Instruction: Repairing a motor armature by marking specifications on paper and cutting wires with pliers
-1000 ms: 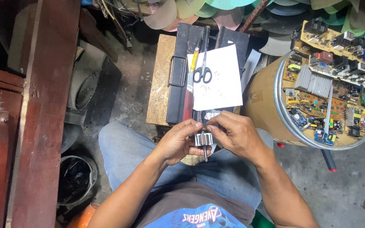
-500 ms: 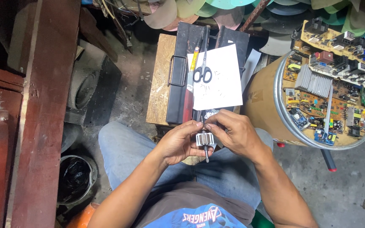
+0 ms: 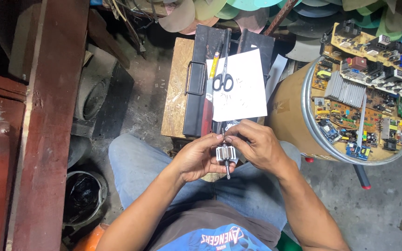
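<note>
Both hands (image 3: 229,155) gripping small metal rotor (image 3: 225,154), scissors (image 3: 223,79) on white paper (image 3: 245,93)

Little differs: the small silver slotted metal rotor on its thin steel shaft (image 3: 225,155) sits slightly lower than a second ago, and the right hand (image 3: 257,148) fingertips now pinch at its upper end.
</note>
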